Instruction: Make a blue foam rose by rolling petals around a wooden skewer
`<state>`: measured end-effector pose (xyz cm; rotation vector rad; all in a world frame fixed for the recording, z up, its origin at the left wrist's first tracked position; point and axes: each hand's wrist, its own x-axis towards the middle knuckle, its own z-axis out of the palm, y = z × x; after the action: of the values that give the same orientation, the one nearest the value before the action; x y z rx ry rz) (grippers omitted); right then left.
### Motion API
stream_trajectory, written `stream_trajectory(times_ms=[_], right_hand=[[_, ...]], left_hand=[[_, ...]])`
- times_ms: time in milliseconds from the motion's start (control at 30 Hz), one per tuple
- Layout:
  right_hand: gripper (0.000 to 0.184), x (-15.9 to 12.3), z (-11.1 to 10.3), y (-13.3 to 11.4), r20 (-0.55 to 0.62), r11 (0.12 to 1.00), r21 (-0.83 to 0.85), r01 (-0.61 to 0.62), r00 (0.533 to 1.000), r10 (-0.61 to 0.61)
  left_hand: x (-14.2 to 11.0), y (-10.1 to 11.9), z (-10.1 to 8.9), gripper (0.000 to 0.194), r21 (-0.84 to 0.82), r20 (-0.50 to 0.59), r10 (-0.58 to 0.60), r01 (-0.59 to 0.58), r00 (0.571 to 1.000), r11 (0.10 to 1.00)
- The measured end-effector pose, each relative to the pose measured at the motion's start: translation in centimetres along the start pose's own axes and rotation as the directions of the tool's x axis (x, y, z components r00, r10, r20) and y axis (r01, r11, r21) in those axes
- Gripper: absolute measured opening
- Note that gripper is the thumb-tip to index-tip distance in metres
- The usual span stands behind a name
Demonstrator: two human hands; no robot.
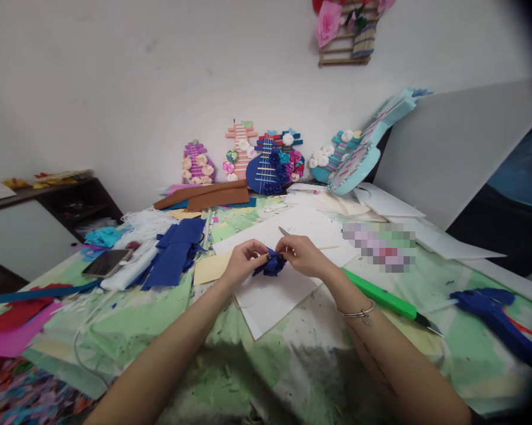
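Note:
Both my hands meet over a white sheet (275, 295) at the table's middle. My left hand (243, 260) pinches the left side of a small dark blue foam flower (272, 265). On the flower's right side, my right hand (304, 254) has its fingers closed; a thin metal tip (284, 231) sticks up from behind this hand. A bracelet (358, 313) circles my right wrist. A pile of dark blue foam pieces (173, 254) lies to the left of my left hand.
A green utility knife (387, 301) lies right of my right forearm, a blue glue gun (496, 313) further right. A phone (107, 262) rests at the left. Foam guitar crafts (266, 165) lean on the back wall. Coloured scraps (18, 330) cover the left edge.

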<state>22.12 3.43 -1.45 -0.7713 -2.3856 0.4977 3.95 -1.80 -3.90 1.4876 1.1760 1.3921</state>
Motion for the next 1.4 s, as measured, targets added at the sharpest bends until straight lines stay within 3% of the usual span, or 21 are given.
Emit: stream_trajectory(times_ms=[833,1400], right_hand=[[0.02,0.0,0.17,0.19,-0.003,1.0,-0.001,0.014,1.0,-0.014],[0.022,-0.11,0.02,-0.17,-0.064,0.997,0.053,0.047,0.997,-0.043]], left_hand=[[-0.22,0.35,0.02,0.013,-0.037,-0.009,-0.009,0.009,1.0,0.999],[-0.23,0.39,0.15,0.02,-0.033,-0.009,0.084,-0.085,0.996,0.996]])
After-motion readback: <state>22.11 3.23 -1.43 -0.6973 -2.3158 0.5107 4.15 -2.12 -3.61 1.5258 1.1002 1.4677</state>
